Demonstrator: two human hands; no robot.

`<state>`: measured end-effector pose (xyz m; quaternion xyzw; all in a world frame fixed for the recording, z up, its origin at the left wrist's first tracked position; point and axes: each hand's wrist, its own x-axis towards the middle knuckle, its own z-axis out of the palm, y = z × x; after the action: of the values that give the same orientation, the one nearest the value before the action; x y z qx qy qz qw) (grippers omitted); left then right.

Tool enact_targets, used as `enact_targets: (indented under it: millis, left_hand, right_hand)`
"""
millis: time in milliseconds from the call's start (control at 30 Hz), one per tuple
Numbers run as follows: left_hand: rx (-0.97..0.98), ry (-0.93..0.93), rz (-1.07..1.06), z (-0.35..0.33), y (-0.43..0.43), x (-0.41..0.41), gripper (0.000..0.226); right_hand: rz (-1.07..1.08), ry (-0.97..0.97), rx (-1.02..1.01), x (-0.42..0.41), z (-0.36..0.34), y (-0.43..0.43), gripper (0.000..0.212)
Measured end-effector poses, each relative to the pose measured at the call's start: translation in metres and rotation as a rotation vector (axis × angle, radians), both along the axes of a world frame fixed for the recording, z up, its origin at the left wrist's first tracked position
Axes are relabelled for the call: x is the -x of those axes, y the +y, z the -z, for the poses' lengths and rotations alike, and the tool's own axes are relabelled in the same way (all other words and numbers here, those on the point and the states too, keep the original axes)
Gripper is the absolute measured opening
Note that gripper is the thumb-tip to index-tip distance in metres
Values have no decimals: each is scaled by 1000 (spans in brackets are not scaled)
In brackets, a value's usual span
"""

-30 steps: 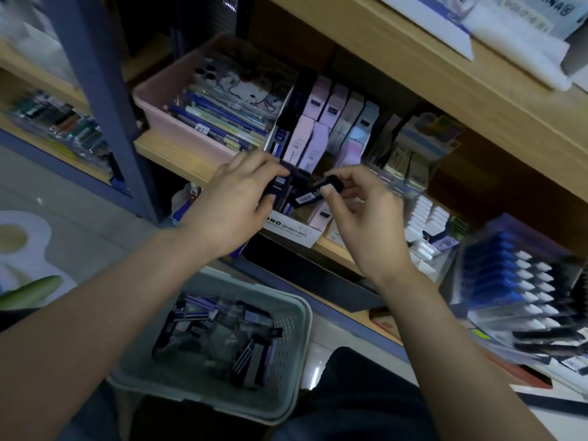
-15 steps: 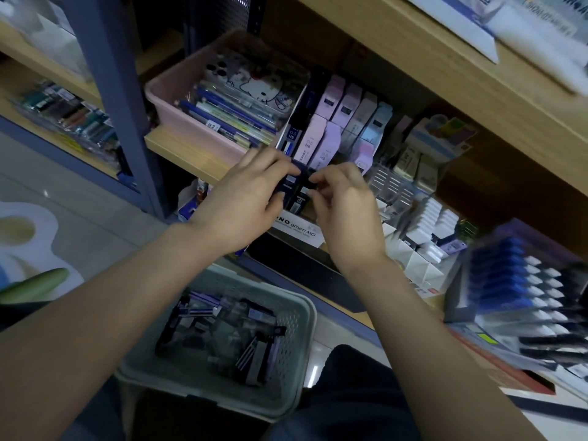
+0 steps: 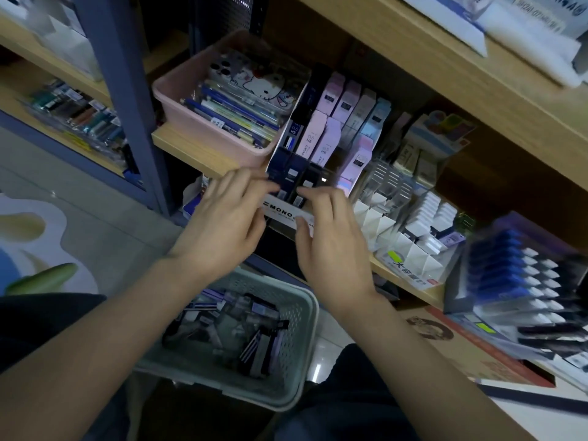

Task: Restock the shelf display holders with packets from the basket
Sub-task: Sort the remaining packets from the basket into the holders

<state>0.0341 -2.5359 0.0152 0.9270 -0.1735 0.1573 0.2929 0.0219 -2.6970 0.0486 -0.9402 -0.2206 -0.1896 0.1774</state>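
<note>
- Two hands meet at one spot on the shelf: the left hand point(image 3: 222, 224) and the right hand point(image 3: 331, 246) both reach to the front row of the display holder point(image 3: 280, 213), the white-fronted card stand marked MONO.
- Left hand: fingers fairly straight and a little spread, with the fingertips point(image 3: 267, 186) against the dark packets point(image 3: 291, 173) in the front row. It is blurred, and it closes round nothing that I can see.
- Right hand: fingers lightly bent, with the forefinger tip on a dark packet just beside the left hand's fingertips. The thumb lies across the white label. I cannot tell whether it pinches a packet or only presses on it.
- Behind the dark row stand pastel packets point(image 3: 318, 132), pink, lilac, grey and pale blue, upright in stepped rows of the same holder.
- Below the forearms sits the grey-green basket point(image 3: 307, 338), on a level lower than the shelf.
- Inside the basket is a loose heap of spare packets point(image 3: 254, 345), black and purple, lying at all angles.
- Left of the holder, touching it, a pink tray point(image 3: 187, 103) of pens and a cartoon-cat case rests on the wooden shelf board point(image 3: 191, 151).
- Right of the holder stands a white divider rack point(image 3: 410, 249) of small white items.
</note>
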Motion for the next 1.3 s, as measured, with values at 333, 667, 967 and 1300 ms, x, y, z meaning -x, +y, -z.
enact_targets:
  millis: [333, 667, 967, 1300]
  left_hand:
    - [-68, 388, -199, 108, 56, 73, 50]
    - [256, 719, -403, 178, 91, 104, 48]
    - [348, 613, -445, 184, 85, 104, 43]
    - [385, 628, -431, 189, 85, 107, 39]
  right_hand:
    - [-323, 673, 314, 50, 122, 7, 46]
    - [-93, 1108, 204, 56, 263, 36, 64]
    - [-67, 933, 238, 48, 308, 75, 67]
    - [-8, 1017, 481, 41, 321, 96, 65]
